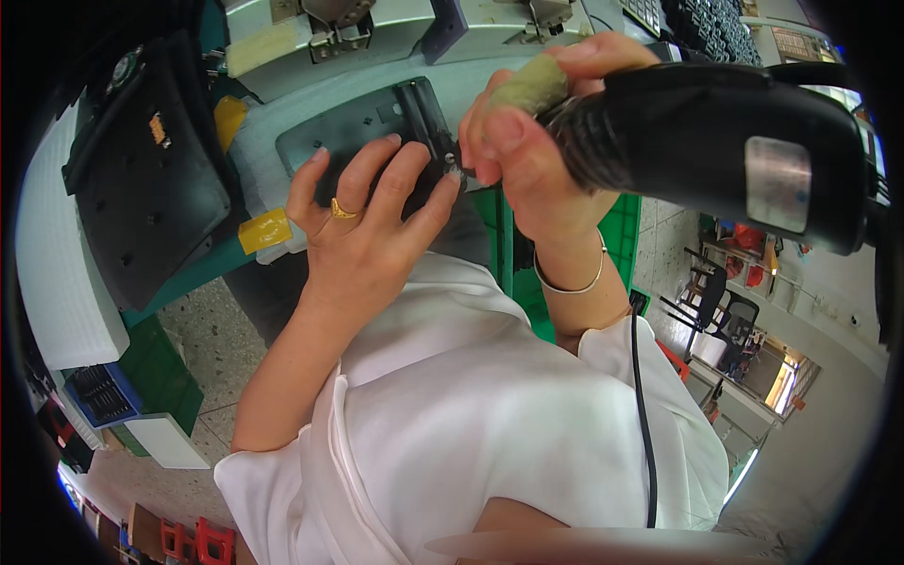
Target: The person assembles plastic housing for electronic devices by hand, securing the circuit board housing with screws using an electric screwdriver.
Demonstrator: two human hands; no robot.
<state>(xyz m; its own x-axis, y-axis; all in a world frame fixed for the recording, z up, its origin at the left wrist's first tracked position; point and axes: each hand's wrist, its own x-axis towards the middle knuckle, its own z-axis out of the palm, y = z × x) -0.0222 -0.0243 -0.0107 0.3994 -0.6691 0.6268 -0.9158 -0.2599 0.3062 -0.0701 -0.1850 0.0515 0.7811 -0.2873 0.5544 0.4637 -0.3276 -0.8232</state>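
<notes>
A thin dark panel [315, 132] with a raised ridge along its right side lies on the bench. My left hand [363, 221], with a gold ring, rests on the panel, its fingers spread and its thumb tip at the ridge's near end. Close to that thumb is my right hand [541, 160], closed around the ribbed nose of a black electric screwdriver [697, 151]. A pale yellow-green finger cover [532, 85] wraps one of its fingers. The screwdriver's tip is hidden behind my fingers, so contact with the panel cannot be made out.
More dark panels [151, 193] lean in a stack at the left, beside white foam [61, 273]. Yellow tape pieces [265, 231] stick to the bench edge. Metal fixtures [339, 19] stand along the back. A green crate [621, 231] is beyond my right forearm, and a black cable [642, 424] hangs over my clothing.
</notes>
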